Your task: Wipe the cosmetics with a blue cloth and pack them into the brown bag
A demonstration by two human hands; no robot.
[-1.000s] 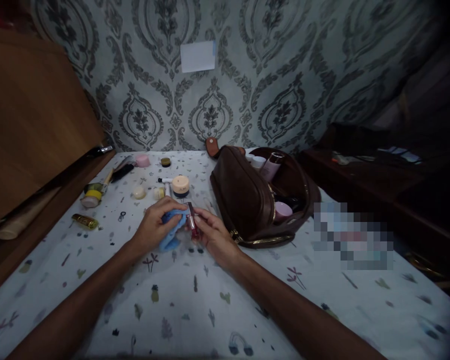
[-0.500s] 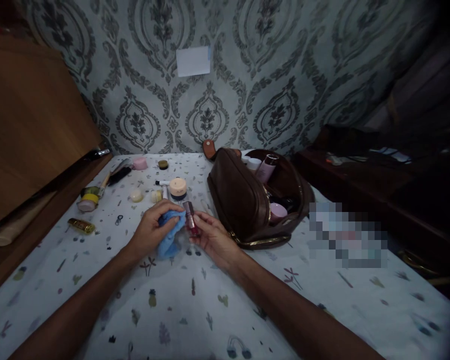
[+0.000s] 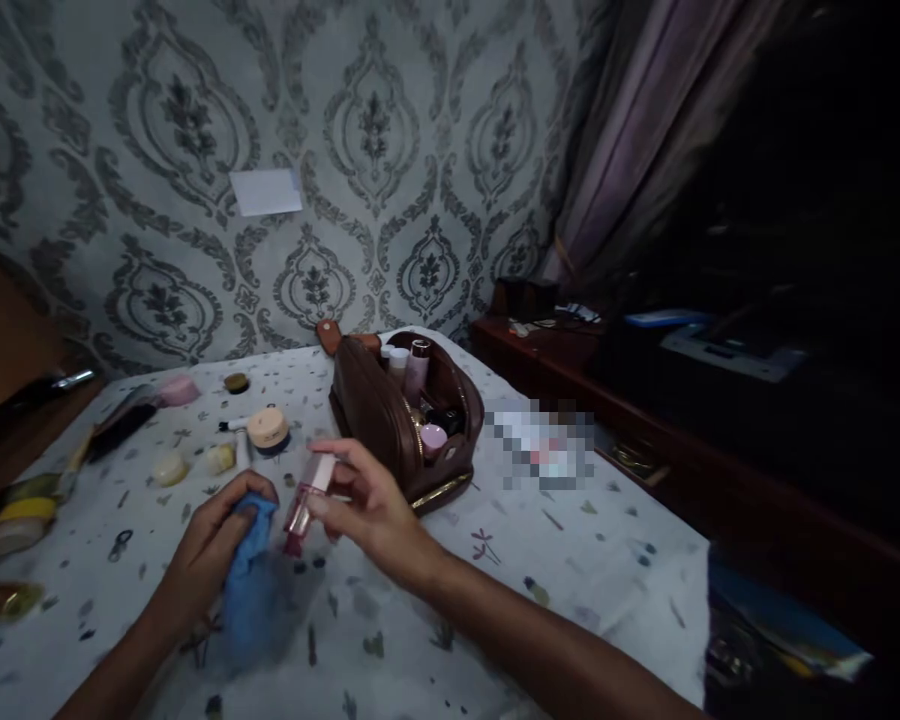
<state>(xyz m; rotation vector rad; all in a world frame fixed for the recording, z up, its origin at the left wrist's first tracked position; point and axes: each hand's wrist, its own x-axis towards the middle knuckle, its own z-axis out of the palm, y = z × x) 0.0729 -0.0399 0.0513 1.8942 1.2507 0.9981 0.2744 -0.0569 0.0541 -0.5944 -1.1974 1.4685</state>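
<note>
My right hand (image 3: 367,505) pinches a small pink-red lip gloss tube (image 3: 305,492), tilted, above the printed bedsheet (image 3: 570,520). My left hand (image 3: 214,540) is closed on a blue cloth (image 3: 246,590) just left of the tube. An open brown cosmetic bag (image 3: 390,420) stands right behind my right hand, with a pink bottle (image 3: 417,368) and small jars inside.
Loose cosmetics lie at the left: a beige-lidded jar (image 3: 268,430), small round pots (image 3: 169,467), a pink pot (image 3: 178,390), a yellow-banded jar (image 3: 15,520) and a gold tube (image 3: 0,600). A dark wooden ledge (image 3: 645,430) runs along the bed's right side. Patterned wallpaper (image 3: 375,150) is behind.
The view has swung to the right and closer. My right hand has lifted the tube away from the cloth and tilted it; my left hand keeps the cloth.
</note>
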